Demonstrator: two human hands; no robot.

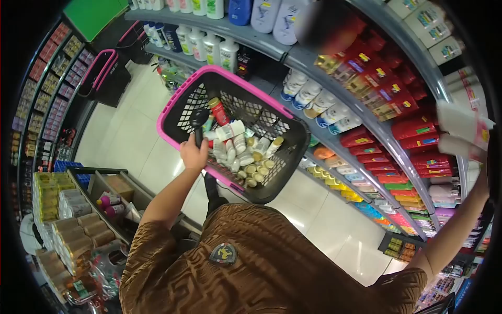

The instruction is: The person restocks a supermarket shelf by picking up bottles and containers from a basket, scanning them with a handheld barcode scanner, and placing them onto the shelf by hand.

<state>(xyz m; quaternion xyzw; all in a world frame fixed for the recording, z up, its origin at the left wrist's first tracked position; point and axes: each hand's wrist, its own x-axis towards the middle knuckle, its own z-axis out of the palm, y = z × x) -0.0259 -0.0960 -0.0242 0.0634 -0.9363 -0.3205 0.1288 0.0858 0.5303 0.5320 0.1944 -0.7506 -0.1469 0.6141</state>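
Beside grey store shelves [256, 43], the person's left hand [193, 153] grips the black handle [198, 116] (best hold) of a pink-rimmed black plastic basket [287, 159] in front, stiff and probably heavy with white bottles [230, 130]. The right hand's grip, beyond the dark edge, cannot be told.

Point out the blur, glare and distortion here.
Head view: wide-angle distortion bows the grey metal shelf edges, with black corners around; glare streaks the glossy white tiled floor; the elongated white packs at far right are smeared, while the black plastic basket with a pink rim looks fairly sharp.
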